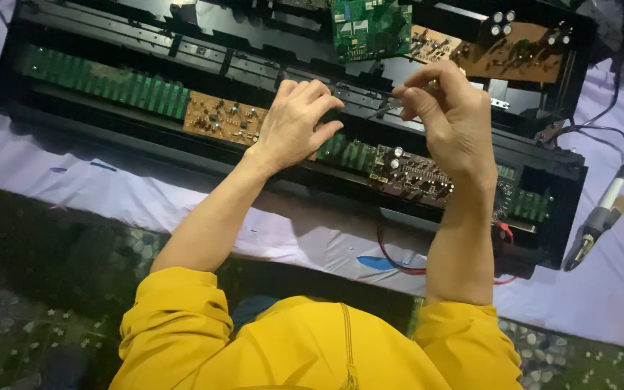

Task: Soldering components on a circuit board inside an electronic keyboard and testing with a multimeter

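Two hands (294,123) (449,119), about five circuit boards (222,118), one black chassis (110,133), one soldering iron (599,220).

Glossy black plastic casing (565,180), matt green circuit boards (102,83), pale cloth (146,198).

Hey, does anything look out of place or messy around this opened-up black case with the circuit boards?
Nothing looks damaged or spilled. The black case lies open with its boards bare, a red wire trails out over the pale cloth, and a soldering iron lies loose on it beside the case. Left hand rests inside; right hand pinches something small.
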